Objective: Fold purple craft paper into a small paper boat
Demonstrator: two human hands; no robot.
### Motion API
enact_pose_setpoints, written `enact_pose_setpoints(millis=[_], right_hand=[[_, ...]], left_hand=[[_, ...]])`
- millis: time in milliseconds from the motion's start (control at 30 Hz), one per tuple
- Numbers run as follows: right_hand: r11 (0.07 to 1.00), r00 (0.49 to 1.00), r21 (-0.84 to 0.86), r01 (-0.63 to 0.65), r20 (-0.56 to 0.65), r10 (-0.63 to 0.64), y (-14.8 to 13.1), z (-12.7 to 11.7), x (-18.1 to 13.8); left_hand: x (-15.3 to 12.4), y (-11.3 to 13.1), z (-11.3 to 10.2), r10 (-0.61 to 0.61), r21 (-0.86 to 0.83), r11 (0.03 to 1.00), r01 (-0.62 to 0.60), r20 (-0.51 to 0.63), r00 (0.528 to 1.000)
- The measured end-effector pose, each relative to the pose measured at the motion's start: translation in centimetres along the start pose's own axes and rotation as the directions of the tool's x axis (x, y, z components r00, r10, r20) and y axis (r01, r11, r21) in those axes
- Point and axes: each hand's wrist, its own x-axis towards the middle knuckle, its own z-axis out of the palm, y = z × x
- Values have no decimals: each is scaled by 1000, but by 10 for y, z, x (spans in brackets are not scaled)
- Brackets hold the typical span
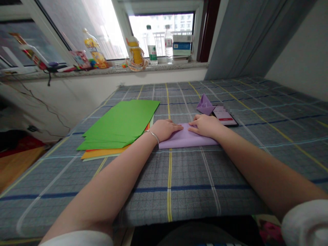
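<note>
A folded sheet of purple paper (189,140) lies flat on the plaid cloth in front of me, its long folded edge toward me. My left hand (166,129) rests on its left end with the fingers stretched out, pointing right. On the right part of the sheet, my right hand (204,126) presses down with its fingers apart. Both hands cover some of the paper's far side. Just behind my right hand stands a purple folded paper boat (204,104). A phone (225,116) with a lit screen lies beside it.
To the left is a stack of green paper (121,123), with orange paper (105,152) sticking out underneath. A plaid cloth (184,201) covers the surface. Bottles, including a clear one with a green cap (151,46), and boxes (182,46) stand on the windowsill behind.
</note>
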Motion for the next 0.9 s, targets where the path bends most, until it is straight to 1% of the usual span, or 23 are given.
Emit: enact_pose_setpoints(millis=[100,200,300,400,533,667,733,833,900], right_hand=[[999,1000,-47,9,-21,-10,-6,-2,-2],[997,999,-74,30,-42,-33,-10,-1,-3],[994,996,-81,69,-48,-73,-11,0,-1],[994,995,-72,78,-54,-82,-10,0,-1],[993,993,-70,95,-68,-100,-7,2,-1],[987,986,-61,149,-69,-153,-1,6,-3],[986,984,-50,161,-64,-164,1,8,-3],[983,982,-49,175,-70,-178,1,9,-5],[982,980,-59,181,-77,-185,0,10,-6]], left_hand=[[3,7,-6,-58,-38,998,59,13,998],[6,16,-13,-113,-41,993,114,31,993],[11,26,-17,-127,-13,992,127,29,992],[18,34,-17,-142,8,990,142,20,990],[22,42,-12,-166,19,986,166,-29,986],[18,45,-2,-140,13,990,143,-118,983],[16,45,4,-138,-11,990,137,-145,980],[15,44,11,-126,-74,991,115,-167,978],[15,42,15,-111,-118,989,93,-153,982]])
